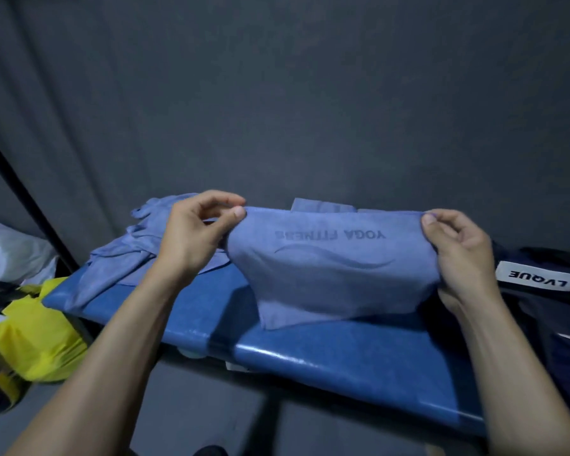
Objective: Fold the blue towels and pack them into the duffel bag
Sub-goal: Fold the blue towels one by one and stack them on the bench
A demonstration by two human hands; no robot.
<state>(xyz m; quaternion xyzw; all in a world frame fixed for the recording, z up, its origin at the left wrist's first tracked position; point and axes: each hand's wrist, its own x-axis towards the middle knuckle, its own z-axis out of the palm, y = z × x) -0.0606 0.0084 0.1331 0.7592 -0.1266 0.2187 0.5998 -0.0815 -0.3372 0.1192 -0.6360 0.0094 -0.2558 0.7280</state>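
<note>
A blue towel [329, 278] printed "YOGA FITNESS" hangs stretched between my hands above the blue table [343, 353]. My left hand [195, 232] pinches its upper left corner between thumb and fingers. My right hand [458, 251] pinches the upper right corner. The towel's lower edge drapes onto the table. A heap of other blue towels [129, 255] lies crumpled on the table's left end. The dark duffel bag [540, 311] with a white "LVQUE" label sits at the right, partly behind my right hand.
A yellow bag [37, 337] lies on the floor left of the table, with a white bundle [10, 251] behind it. A dark curtain [310, 110] hangs behind the table. A black pole [23, 195] slants at the left.
</note>
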